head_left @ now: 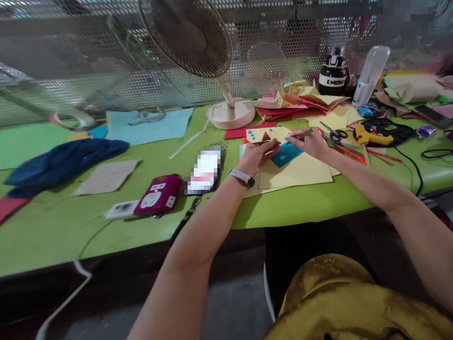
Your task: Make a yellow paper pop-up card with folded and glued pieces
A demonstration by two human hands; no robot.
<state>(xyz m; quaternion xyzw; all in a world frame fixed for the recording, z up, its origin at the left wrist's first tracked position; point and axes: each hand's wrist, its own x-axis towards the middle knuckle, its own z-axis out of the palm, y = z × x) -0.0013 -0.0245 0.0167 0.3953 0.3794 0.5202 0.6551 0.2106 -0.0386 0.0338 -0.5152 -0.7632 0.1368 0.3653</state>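
Observation:
My right hand (pixel 314 144) is closed round a slim grey metal tool (pixel 305 134), whose kind I cannot make out; its fingertips are close to those of my left hand. Pinched together, the fingers of my left hand (pixel 260 153) are over the papers, and whatever sits between them is too small to name. Just beyond lies a cream paper piece (pixel 262 135) with small blue squares and a red triangle. A blue paper (pixel 283 157) shows beneath both hands, on top of pale yellow sheets (pixel 300 172).
Scissors (pixel 336 134), a yellow glue gun (pixel 373 136) and a black cable crowd the right side. A fan (pixel 231 113), black bottle (pixel 333 78) and clear bottle (pixel 371 75) stand behind. Leftward are a phone (pixel 205 170), purple device (pixel 159 194) and blue cloth (pixel 67 163).

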